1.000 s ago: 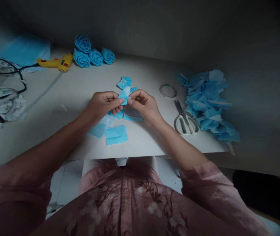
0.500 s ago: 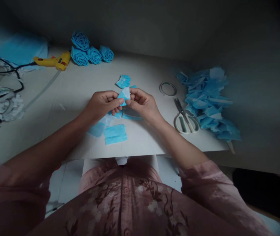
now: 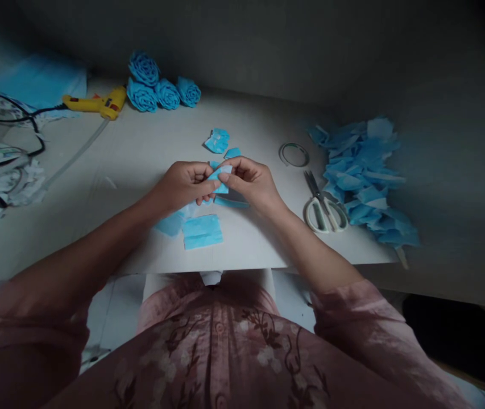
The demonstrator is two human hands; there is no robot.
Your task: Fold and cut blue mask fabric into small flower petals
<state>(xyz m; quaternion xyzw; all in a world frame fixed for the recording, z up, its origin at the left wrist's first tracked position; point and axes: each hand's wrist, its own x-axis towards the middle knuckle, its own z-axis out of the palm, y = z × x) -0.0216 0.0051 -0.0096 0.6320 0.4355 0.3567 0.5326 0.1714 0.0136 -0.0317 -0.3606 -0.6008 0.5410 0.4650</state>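
Observation:
Between my two hands is a small folded piece of blue fabric [image 3: 220, 182], pale along one edge. My left hand [image 3: 186, 183] pinches its left side, thumb on top and fingers curled beneath. On its right side, my right hand [image 3: 248, 179] grips the upper edge between thumb and fingers. Just beyond the fingertips lie a crumpled blue piece [image 3: 217, 140] and a smaller blue scrap [image 3: 232, 153]. Nearer my body rests a flat blue rectangle [image 3: 202, 232], with a thin blue strip [image 3: 230, 203] partly under my right hand.
Several rolled blue fabric roses [image 3: 142, 95] stand at the back, beside a yellow glue gun [image 3: 112, 104] with a black cord. To the right are scissors [image 3: 325, 210], a wire coil [image 3: 294, 154] and a heap of blue pieces [image 3: 364, 170]. White scraps [image 3: 7, 176] lie left.
The held fabric has been turned and lowered between my fingers; its pointed top now shows as a flatter folded edge. The whole view has shifted slightly.

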